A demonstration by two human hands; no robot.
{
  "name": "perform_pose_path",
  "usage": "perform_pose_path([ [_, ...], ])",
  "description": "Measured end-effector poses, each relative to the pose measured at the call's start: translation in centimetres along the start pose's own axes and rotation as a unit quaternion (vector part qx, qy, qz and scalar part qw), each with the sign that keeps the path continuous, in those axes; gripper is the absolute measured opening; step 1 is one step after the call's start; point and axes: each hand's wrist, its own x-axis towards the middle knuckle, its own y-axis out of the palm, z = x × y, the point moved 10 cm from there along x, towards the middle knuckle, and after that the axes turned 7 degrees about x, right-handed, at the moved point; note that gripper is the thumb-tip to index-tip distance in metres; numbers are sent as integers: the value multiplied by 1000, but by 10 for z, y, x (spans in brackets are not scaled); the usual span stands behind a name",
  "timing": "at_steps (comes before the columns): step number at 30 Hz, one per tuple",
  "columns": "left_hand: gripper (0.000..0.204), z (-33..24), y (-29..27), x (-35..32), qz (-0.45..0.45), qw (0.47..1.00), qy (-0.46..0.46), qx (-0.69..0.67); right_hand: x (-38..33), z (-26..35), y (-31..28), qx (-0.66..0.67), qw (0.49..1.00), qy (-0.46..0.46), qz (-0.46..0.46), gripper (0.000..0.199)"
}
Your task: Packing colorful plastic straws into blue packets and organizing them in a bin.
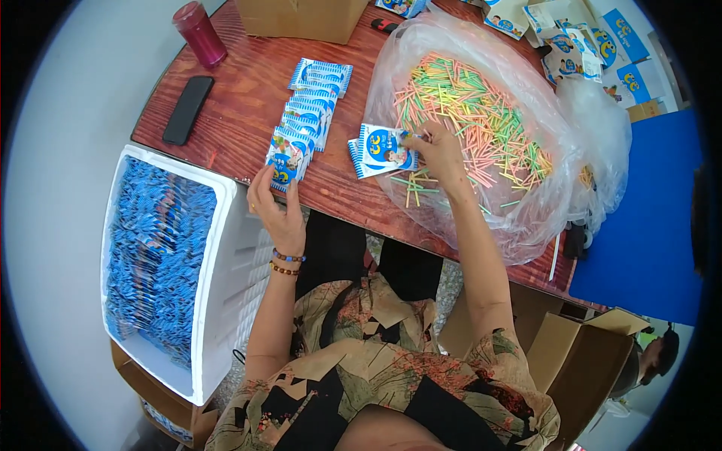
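A row of overlapping small blue-and-white printed packets (308, 113) runs along the red-brown wooden table. My left hand (277, 212) is at its near end, with thumb and fingers closed on either side of the nearest packets. Two bracelets circle that wrist. My right hand (444, 156) pinches the right edge of another blue-and-white packet (382, 148); a second one shows partly beneath it. Beyond that hand, a large clear plastic bag (391, 68) lies open, full of thin pink, green and yellow sticks (481, 113). A few sticks lie near the packet I pinch.
A white foam box (222, 218) packed with blue packets stands left of the table (248, 83). A black phone (188, 110), a pink-red jar (201, 37) and a cardboard box (301, 16) are farther off. Printed cartons (564, 56) and a blue panel (639, 225) are on the right.
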Motion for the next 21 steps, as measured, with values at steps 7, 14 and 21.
perform_pose_path([
  [7, 29, -41, 2, -3, 8, 997, 65, -43, -11, 35, -16, -25, 961, -249, -115, 16],
  [14, 24, -64, 37, -8, 102, 987, 31, -120, -13, 55, -20, -63, 949, -280, -131, 13],
  [21, 32, -84, 54, 8, 106, 969, -46, -218, -28, 60, -34, 250, 945, -209, 22, 14],
])
